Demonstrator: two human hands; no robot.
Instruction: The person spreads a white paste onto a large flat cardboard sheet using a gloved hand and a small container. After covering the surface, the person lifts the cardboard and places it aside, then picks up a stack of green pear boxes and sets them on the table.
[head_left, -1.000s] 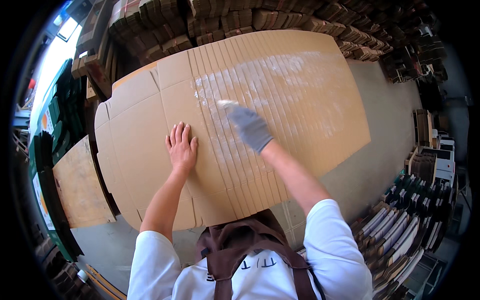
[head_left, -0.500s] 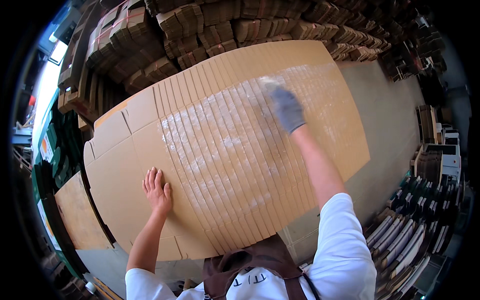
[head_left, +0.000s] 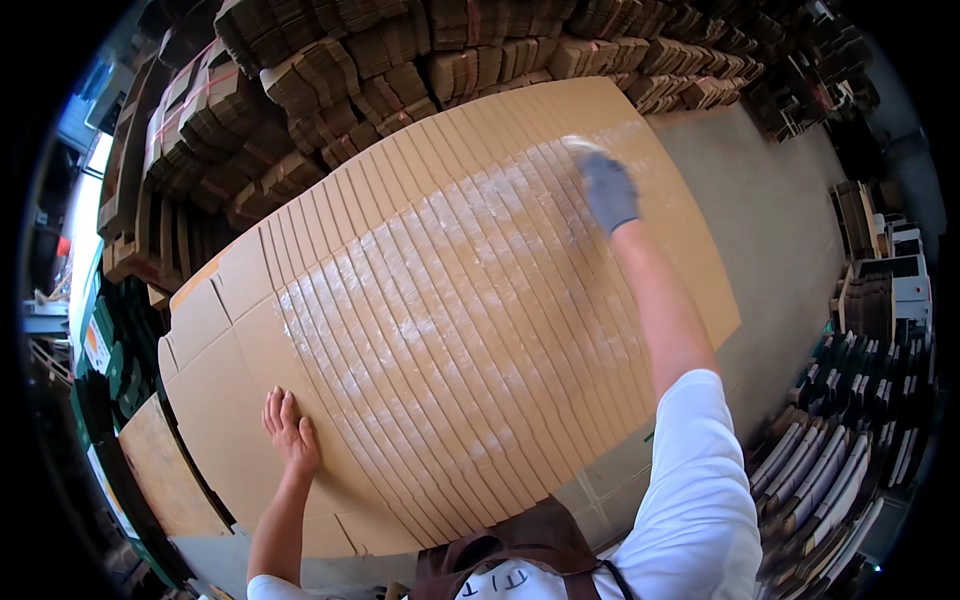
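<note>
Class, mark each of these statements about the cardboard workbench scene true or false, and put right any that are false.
1. The right hand wears a grey glove. True.
2. The left hand is gloved too. False: it is bare.
3. The left hand lies flat, fingers spread, on the fanned cardboard sheets. True.
4. The right hand rests at the near edge of the sheets, by the person's body. False: it is stretched to the far end, with something pale at its fingertips.
5. A shiny wet-looking band runs across the overlapped sheet edges. True.
6. Behind the sheets is a bare wall. False: bundles of folded cardboard are stacked there.
</note>
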